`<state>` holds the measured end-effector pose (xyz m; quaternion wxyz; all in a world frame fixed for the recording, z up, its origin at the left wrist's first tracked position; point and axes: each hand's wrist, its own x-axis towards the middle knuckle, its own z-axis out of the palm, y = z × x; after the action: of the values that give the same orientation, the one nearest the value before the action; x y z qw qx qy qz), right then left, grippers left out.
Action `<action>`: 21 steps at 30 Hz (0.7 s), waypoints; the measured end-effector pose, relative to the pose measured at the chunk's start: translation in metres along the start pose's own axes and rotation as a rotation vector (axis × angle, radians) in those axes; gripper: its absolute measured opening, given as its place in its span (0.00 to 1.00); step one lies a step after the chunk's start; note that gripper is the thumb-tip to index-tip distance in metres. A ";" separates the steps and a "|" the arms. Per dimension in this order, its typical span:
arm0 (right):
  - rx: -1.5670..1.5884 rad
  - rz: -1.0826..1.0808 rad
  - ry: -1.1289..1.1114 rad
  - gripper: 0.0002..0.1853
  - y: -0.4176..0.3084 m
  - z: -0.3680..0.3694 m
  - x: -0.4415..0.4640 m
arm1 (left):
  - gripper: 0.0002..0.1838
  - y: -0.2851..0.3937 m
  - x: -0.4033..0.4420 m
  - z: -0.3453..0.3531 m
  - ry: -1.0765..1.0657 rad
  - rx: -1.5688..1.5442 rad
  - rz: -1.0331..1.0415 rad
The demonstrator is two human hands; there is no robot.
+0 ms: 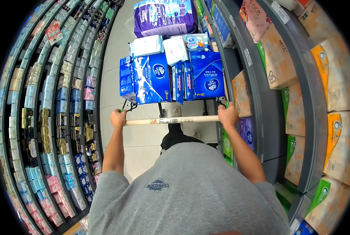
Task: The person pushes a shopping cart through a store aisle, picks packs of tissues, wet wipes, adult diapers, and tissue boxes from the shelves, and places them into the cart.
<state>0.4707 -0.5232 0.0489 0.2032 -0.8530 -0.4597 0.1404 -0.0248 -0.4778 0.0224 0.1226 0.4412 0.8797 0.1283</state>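
Observation:
My left hand is wrapped round the left end of a beige shopping cart handle, and my right hand grips its right end. Just beyond the handle, the cart is piled with blue Vinda tissue packs, another large blue pack on the right and narrow blue packs between them. On top lie two white wipes packs, one at the left and one in the middle. A purple package sits at the far end. The load hides most of the cart.
Shelves of small packets line the aisle's left side. Along the right, a grey shelf unit holds large tissue packs, close to the cart. Pale floor tiles run between them, and my shoe shows below the handle.

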 end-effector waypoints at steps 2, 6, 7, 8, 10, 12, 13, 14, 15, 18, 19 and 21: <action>-0.001 0.001 -0.003 0.24 -0.004 -0.004 -0.001 | 0.21 0.001 0.001 -0.003 -0.008 -0.010 0.005; 0.008 -0.002 -0.027 0.24 -0.001 -0.003 0.001 | 0.22 0.006 -0.008 -0.007 0.075 -0.049 0.042; 0.012 -0.004 -0.019 0.24 -0.002 -0.003 0.002 | 0.23 0.004 -0.006 -0.005 0.111 -0.123 0.074; 0.023 -0.002 -0.036 0.24 -0.002 -0.004 0.002 | 0.24 0.002 -0.005 -0.003 0.146 -0.196 0.106; 0.036 0.002 -0.046 0.24 -0.003 -0.005 0.004 | 0.25 0.000 -0.004 0.000 0.179 -0.270 0.107; 0.058 -0.005 -0.055 0.24 0.000 -0.003 0.005 | 0.24 -0.002 -0.008 0.001 0.234 -0.358 0.121; 0.062 -0.003 -0.049 0.24 0.001 -0.003 0.005 | 0.24 -0.004 -0.007 0.003 0.236 -0.360 0.128; 0.079 0.001 -0.072 0.24 0.003 -0.003 0.006 | 0.23 -0.008 -0.003 0.008 0.285 -0.425 0.077; 0.098 0.004 -0.092 0.24 0.005 -0.003 0.006 | 0.23 -0.012 0.003 0.013 0.335 -0.492 0.027; 0.346 -0.116 -0.198 0.26 0.028 -0.003 0.012 | 0.22 0.004 0.010 0.006 0.460 -0.522 0.041; 0.353 -0.108 -0.180 0.26 0.031 0.002 0.013 | 0.22 0.021 0.008 -0.004 0.545 -0.580 0.068; 0.349 -0.201 0.024 0.26 0.046 0.001 0.019 | 0.21 0.056 0.020 -0.019 0.642 -0.497 0.331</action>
<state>0.5136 -0.5297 0.0251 0.3664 -0.7563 -0.5088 0.1868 -0.0011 -0.4314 0.0572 -0.0766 0.4710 0.7331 0.4847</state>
